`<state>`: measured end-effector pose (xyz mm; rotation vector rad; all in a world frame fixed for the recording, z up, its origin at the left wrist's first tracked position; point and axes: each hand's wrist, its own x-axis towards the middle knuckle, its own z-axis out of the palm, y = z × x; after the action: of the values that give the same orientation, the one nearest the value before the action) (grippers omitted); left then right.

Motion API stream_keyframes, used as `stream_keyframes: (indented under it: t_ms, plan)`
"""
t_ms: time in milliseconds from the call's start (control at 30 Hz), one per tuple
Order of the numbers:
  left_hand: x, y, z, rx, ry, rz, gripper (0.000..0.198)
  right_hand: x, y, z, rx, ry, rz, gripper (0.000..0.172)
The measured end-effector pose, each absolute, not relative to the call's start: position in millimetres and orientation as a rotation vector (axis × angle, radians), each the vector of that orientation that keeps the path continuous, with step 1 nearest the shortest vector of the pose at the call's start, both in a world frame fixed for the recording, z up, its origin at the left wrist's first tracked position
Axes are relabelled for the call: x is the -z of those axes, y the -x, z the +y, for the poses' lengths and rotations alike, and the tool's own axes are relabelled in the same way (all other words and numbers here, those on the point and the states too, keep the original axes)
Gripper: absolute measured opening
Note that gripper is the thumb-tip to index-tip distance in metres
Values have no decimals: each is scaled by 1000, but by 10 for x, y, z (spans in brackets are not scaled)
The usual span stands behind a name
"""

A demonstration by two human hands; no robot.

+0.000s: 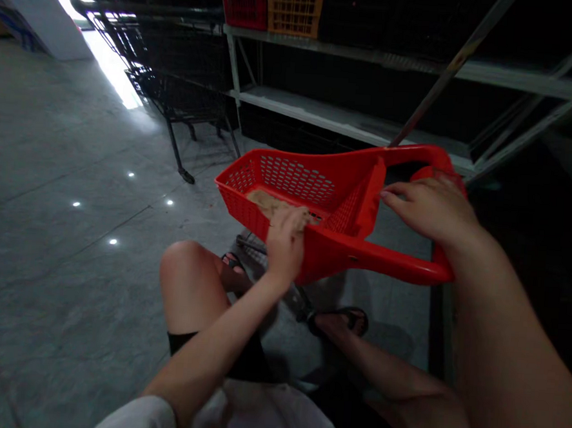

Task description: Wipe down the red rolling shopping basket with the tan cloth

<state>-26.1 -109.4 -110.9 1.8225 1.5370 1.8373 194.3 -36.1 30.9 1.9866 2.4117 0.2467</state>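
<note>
In front of me stands a red shopping cart (340, 156) with a perforated plastic basket and a looped handle (403, 265). My left hand (287, 237) reaches over the near rim, its fingers curled on a beige cloth (265, 201) that lies partly inside the basket. Part of the cloth is hidden behind the fingers. Over the handle loop is my right hand (429, 206), thumb apart from the fingers and nothing visible between them. Its fingertips come close to the red back panel (371, 200). Whether it touches the handle I cannot tell.
A dark wire cart (177, 91) stands at the far left on the grey floor (69, 265). Behind is a metal shelf rack (311, 115) with a red crate (244, 3) and a yellow crate (295, 8). A slanted pole (444, 78) rises at right. My legs flank the cart's base.
</note>
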Motion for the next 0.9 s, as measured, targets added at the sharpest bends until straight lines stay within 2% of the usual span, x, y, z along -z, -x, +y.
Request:
stream_keyframes:
  t_ms: [167, 333, 467, 567, 733, 900]
  plan:
    - [800, -664, -1571, -1923, -1877, 1073, 43, -313, -1926, -333, -339, -1954, 2394, 47]
    - [1323, -261, -1337, -1985, -2255, 1016, 56, -384, -1882, -431, -238, -1992, 2354, 48]
    - [1761, 311, -992, -2059, -1857, 1508, 57, -420, -1815, -469, -185, -2005, 2340, 49]
    - [1742, 479, -777, -2021, -1476, 1708, 58, -421, -1782, -443, -201, -1986, 2331, 50]
    - [1388, 76, -876, -2044, -948, 1667, 47, -403, -1798, -327, -254, -1941, 2318, 49]
    - [1345, -533, -1563, -1749, -1043, 1439, 44, -358, -1857, -265, -304, -1896, 2352, 51]
